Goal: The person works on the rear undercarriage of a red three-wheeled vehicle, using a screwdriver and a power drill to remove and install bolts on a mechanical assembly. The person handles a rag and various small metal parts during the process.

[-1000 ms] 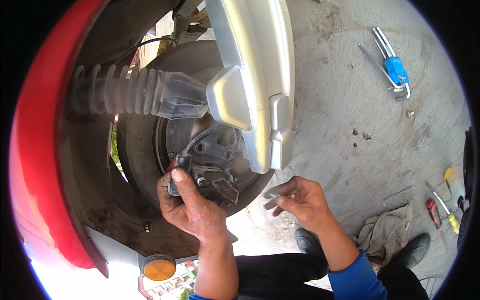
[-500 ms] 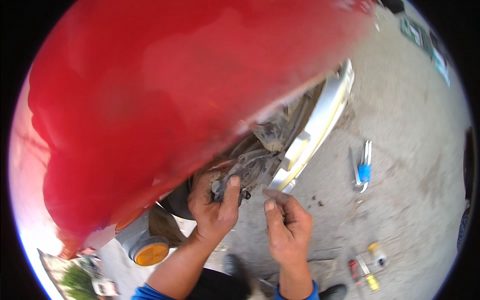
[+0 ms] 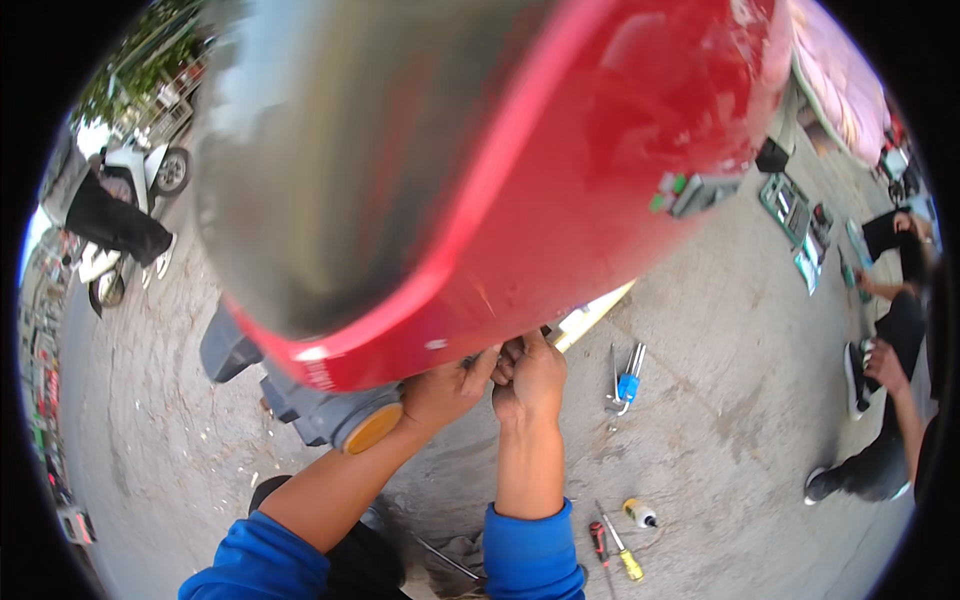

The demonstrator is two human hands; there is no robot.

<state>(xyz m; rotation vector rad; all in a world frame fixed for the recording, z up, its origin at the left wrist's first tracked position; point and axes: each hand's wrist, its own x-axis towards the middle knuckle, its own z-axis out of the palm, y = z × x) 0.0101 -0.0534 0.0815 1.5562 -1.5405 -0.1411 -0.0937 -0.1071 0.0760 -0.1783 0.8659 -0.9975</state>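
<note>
A large red body panel with a dark window or windshield hangs over my hands, its upper part smeared by motion. Just under its lower edge my left hand reaches in, thumb showing and most fingers hidden. Against it, my right hand is closed with curled fingers. Whatever the two hands grip is hidden by the panel and the fingers. Beside my right fingertips a pale strip with a yellow edge sticks out. A grey turn-signal housing with an orange lens sits next to my left forearm.
On the concrete lie hex keys in a blue holder, a red-black screwdriver, a yellow-handled screwdriver and a small bottle. Farther right are a green tool case and people. A person stands left near a white scooter.
My view has swung, bringing the window and surroundings into sight. My hands have come together under the panel edge; the dark part held by my left hand is now hidden.
</note>
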